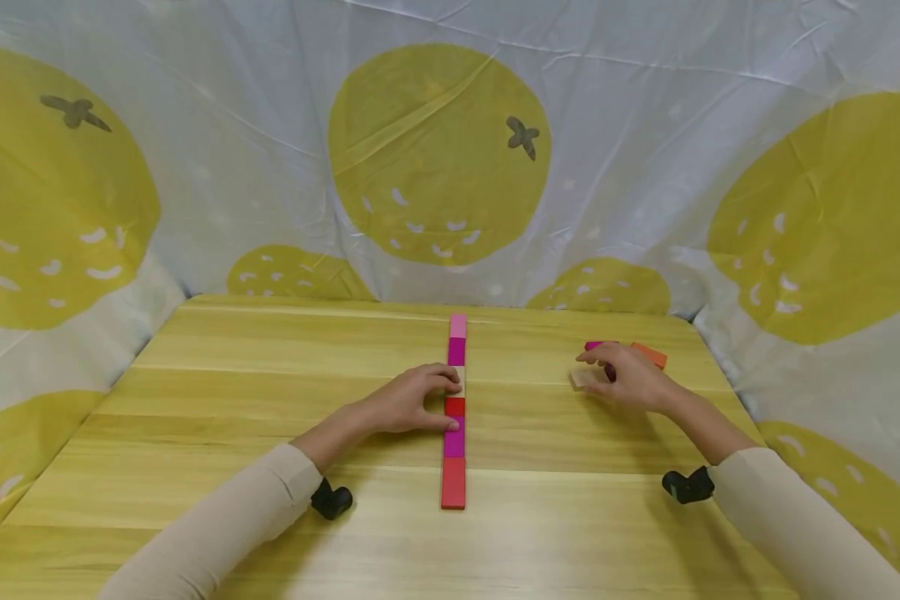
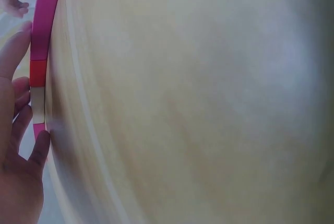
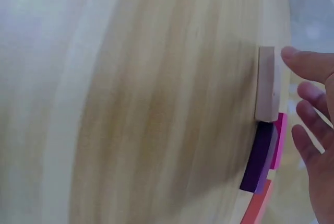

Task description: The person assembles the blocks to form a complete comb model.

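Note:
A straight row of flat blocks runs front to back on the table, with a pink block [image 1: 458, 325] at its far end and a coral-red block [image 1: 453, 485] at the near end. My left hand [image 1: 401, 402] rests along its left side, thumb at a purple block [image 1: 454, 443] and fingertips at a plain wooden block [image 1: 461, 383]. A small red block [image 1: 455, 407] sits between them. Off to the right, my right hand [image 1: 637, 381] hovers with parted fingers beside another plain wooden block [image 3: 266, 83]. A dark purple block [image 3: 257, 157] touches that block's end.
Near the right hand lie a magenta block [image 1: 597, 344] and an orange block [image 1: 649, 356]. The wooden table [image 1: 217, 375] ends at the back against a white curtain [image 1: 270, 125] printed with yellow fruit. Each wrist carries a black strap-on piece [image 1: 688, 486].

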The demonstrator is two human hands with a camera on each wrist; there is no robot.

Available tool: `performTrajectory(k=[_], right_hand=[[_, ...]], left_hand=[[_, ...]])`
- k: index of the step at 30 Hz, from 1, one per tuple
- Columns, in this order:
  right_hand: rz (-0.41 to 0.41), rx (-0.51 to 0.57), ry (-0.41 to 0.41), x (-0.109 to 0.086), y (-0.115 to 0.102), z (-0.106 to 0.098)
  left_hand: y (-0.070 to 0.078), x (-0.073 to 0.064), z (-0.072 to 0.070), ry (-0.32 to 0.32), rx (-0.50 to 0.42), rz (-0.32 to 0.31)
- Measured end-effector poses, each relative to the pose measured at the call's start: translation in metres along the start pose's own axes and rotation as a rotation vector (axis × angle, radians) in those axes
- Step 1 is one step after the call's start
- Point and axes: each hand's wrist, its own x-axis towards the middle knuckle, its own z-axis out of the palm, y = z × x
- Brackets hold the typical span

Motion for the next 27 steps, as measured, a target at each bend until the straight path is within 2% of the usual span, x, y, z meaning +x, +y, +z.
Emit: performTrajectory(k=[8, 17, 27], right_hand=[[0.011, -0.044, -0.12, 0.007, 0.01, 0.003], [0.007, 0.002, -0.14, 0.02, 0.008, 0.001], [-0.037, -0.027, -0.112, 0.049, 0.0, 0.0]], left_hand=[[0.0, 0.001, 0.001, -0.002, 0.001, 0.013], [-0.002, 0.001, 0.002, -0.005, 0.011, 0.011], [-0.003, 0.003, 0.0, -0.005, 0.01, -0.009]])
